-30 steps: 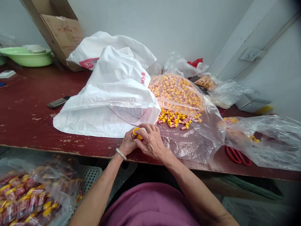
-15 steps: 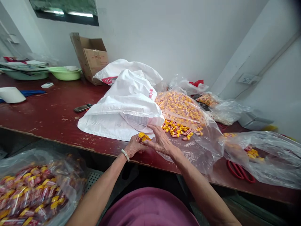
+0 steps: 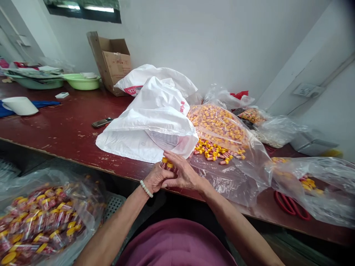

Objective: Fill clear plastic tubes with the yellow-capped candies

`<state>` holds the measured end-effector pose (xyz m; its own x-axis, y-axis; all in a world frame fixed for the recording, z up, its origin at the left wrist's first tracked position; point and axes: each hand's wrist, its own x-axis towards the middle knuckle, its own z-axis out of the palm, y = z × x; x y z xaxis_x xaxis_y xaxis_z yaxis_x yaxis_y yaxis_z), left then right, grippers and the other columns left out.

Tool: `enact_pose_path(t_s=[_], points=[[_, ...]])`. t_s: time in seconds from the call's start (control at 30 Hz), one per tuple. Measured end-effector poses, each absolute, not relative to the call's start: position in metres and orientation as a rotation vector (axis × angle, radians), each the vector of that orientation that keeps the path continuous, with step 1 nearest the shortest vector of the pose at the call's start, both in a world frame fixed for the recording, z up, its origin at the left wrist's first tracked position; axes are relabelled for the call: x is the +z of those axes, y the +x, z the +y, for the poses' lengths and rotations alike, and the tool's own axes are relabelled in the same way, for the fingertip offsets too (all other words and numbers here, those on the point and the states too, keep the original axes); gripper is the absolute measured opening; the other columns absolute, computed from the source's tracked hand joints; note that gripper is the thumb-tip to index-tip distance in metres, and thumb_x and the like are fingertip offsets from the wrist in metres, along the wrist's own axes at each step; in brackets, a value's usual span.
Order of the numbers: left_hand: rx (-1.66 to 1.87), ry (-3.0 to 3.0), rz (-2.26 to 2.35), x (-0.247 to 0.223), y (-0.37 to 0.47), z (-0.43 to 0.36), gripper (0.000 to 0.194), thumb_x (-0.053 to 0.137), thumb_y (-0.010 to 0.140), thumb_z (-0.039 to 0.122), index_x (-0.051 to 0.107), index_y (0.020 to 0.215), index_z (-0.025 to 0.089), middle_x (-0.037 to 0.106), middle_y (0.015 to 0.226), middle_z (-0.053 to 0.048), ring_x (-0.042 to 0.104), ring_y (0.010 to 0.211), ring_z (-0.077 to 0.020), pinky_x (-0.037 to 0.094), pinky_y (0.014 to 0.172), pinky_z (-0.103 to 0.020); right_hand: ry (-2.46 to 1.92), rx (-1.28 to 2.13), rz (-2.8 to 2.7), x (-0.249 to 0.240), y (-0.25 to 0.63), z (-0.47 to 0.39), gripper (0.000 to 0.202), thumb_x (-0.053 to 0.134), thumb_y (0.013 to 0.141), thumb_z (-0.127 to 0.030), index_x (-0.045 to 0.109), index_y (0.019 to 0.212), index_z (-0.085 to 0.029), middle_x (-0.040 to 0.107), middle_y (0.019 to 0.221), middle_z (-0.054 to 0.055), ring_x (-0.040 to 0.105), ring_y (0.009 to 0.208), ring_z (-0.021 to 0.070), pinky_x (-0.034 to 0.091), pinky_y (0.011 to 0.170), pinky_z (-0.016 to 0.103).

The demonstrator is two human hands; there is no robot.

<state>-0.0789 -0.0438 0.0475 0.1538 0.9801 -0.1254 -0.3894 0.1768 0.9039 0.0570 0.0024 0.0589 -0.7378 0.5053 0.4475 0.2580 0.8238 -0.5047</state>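
Observation:
Small yellow-capped tubes [image 3: 169, 165] are held between my two hands at the table's front edge. My left hand [image 3: 156, 177], with a beaded bracelet on its wrist, wraps round them from the left. From the right, my right hand [image 3: 181, 173] closes on the same tubes, its fingers over their far side. Just beyond lies a white woven sack [image 3: 149, 122], its mouth facing me. To its right, a clear plastic bag [image 3: 219, 123] holds many more capped tubes, some spilling at its opening [image 3: 212, 150].
A large bag of capped tubes [image 3: 41, 218] stands low at the left. Red-handled scissors [image 3: 291, 205] lie at the right under clear plastic. Farther back are a phone [image 3: 102, 122], a white mug [image 3: 20, 106], a green basin [image 3: 83, 82] and a cardboard box [image 3: 116, 68].
The tubes between my hands now stand more upright, and my right hand's fingers have moved left over them. The whole view has shifted slightly.

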Motion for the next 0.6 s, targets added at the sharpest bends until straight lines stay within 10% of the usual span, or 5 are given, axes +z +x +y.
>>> enact_pose_path(t_s=[0.27,0.6], points=[[1.169,0.788,0.818,0.062,-0.075,-0.056,0.02,0.065,0.05,0.002,0.059,0.066,0.012,0.055,0.063,0.003,0.05,0.057,-0.009,0.039,0.051,-0.019,-0.595,0.6,-2.371,0.076,0.067,-0.013,0.111,0.079,0.055,-0.051,0.019,0.144,-0.019,0.037,0.14,0.017,0.038,0.128,0.0284,0.033,0.104,0.042],[1.198,0.88,1.046,0.054,-0.069,-0.053,0.022,0.059,0.044,-0.001,0.058,0.062,0.011,0.054,0.064,0.003,0.048,0.06,-0.01,0.039,0.053,-0.021,-0.609,0.296,-2.414,0.058,0.055,-0.021,0.078,0.078,0.059,-0.047,0.045,0.125,-0.018,0.055,0.124,0.014,0.046,0.117,0.0295,0.034,0.098,0.048]])
